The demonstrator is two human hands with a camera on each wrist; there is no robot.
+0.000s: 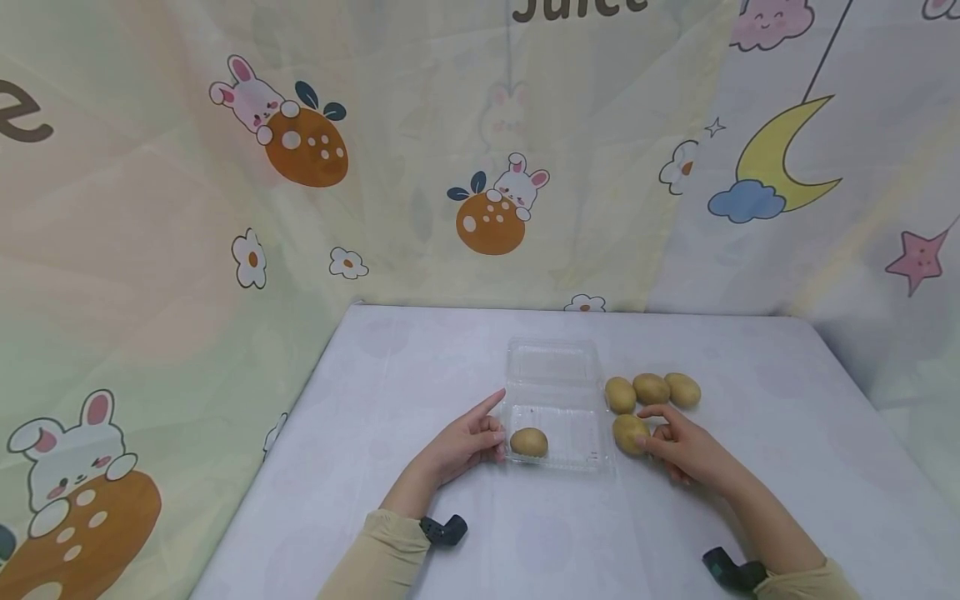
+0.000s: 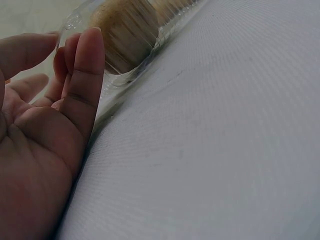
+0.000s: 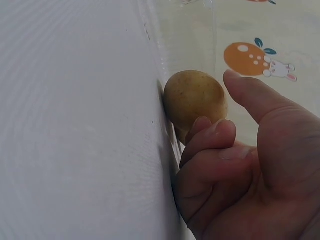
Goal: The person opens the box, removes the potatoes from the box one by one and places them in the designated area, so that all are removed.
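Observation:
A clear plastic clamshell box (image 1: pixel 555 406) lies on the table with its lid folded back. One potato (image 1: pixel 529 442) sits in its front left part. My left hand (image 1: pixel 467 442) is at the box's left side, index finger stretched along the edge and the other fingers bent by the wall. In the left wrist view, its fingertips (image 2: pixel 91 40) are close against the clear wall. To the right, my right hand (image 1: pixel 686 446) is at the nearest loose potato (image 1: pixel 630 434). The right wrist view shows its thumb apart from that potato (image 3: pixel 194 97) and bent fingers beside it.
Behind the right hand, three more potatoes lie in a row: a left one (image 1: pixel 620 395), a middle one (image 1: pixel 651 388) and a right one (image 1: pixel 683 390). A white cloth covers the table (image 1: pixel 360 392). A printed curtain (image 1: pixel 405 125) hangs behind it.

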